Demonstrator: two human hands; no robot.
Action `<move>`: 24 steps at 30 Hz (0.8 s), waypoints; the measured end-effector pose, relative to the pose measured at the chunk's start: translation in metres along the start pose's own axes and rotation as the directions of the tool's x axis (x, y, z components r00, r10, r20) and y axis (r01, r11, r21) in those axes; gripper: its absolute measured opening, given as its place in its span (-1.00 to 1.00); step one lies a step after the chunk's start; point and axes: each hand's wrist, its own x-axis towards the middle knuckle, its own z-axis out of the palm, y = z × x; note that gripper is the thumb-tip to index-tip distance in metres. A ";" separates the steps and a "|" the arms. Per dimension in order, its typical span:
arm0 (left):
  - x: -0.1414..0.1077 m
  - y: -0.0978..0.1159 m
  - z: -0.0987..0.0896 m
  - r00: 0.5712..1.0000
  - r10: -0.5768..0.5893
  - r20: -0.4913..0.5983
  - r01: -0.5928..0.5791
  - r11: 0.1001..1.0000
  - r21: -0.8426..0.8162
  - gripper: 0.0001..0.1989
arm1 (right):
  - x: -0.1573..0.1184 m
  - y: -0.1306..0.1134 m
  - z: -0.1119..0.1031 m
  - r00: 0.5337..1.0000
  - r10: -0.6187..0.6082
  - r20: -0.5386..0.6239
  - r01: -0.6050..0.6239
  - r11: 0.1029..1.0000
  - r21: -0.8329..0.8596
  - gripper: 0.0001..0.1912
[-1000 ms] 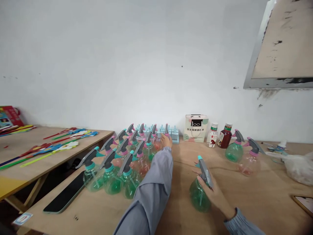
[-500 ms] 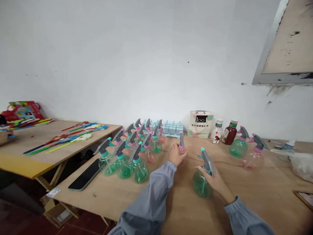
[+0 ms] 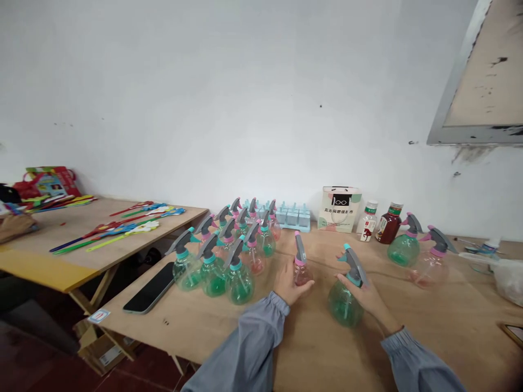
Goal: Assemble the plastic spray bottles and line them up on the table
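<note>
My left hand [image 3: 289, 283] is wrapped round the body of a pink spray bottle [image 3: 302, 268] with a grey trigger head, upright at the middle of the table. My right hand [image 3: 366, 296] grips a green spray bottle [image 3: 343, 309] by its turquoise collar, just below the grey head; some fingers are hidden behind it. Left of my hands stands a cluster of several green and pink spray bottles [image 3: 240, 284] in rows. On the right, another green spray bottle [image 3: 403, 248] and a pink spray bottle [image 3: 429, 268] stand side by side.
Behind the cluster are light blue ice-pop molds [image 3: 295, 215]. A paper bag [image 3: 340, 209], a white bottle [image 3: 368, 221] and a dark red bottle [image 3: 388, 224] stand by the wall. A phone [image 3: 150, 288] lies left. Colourful plastic hand-shaped sticks [image 3: 118, 234] lie on the other table [image 3: 175, 234].
My left hand has come nearer to me with the pink spray bottle. My right hand stays on the green one. The whole view has shifted slightly.
</note>
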 end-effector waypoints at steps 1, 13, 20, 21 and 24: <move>0.000 -0.001 0.001 1.000 -0.001 -0.004 0.001 0.999 -0.034 -0.35 | 0.002 -0.001 0.000 0.999 0.040 -0.006 -0.040 0.999 0.032 -0.55; 0.002 -0.003 0.000 1.000 -0.017 0.000 0.017 0.990 -0.142 -0.31 | 0.004 -0.027 0.015 0.944 0.221 0.243 -0.327 0.704 0.630 -0.42; -0.004 -0.002 0.015 0.991 -0.087 -0.097 0.061 0.969 -0.241 -0.29 | -0.009 -0.016 0.016 0.925 0.276 0.262 -0.381 0.673 0.634 -0.51; -0.004 -0.001 0.016 0.988 -0.106 -0.116 0.075 0.967 -0.245 -0.31 | -0.009 -0.016 0.015 0.925 0.278 0.259 -0.380 0.674 0.634 -0.53; -0.005 0.001 0.016 0.983 -0.135 -0.124 0.102 0.964 -0.245 -0.38 | -0.009 -0.015 0.015 0.928 0.272 0.255 -0.372 0.685 0.626 -0.54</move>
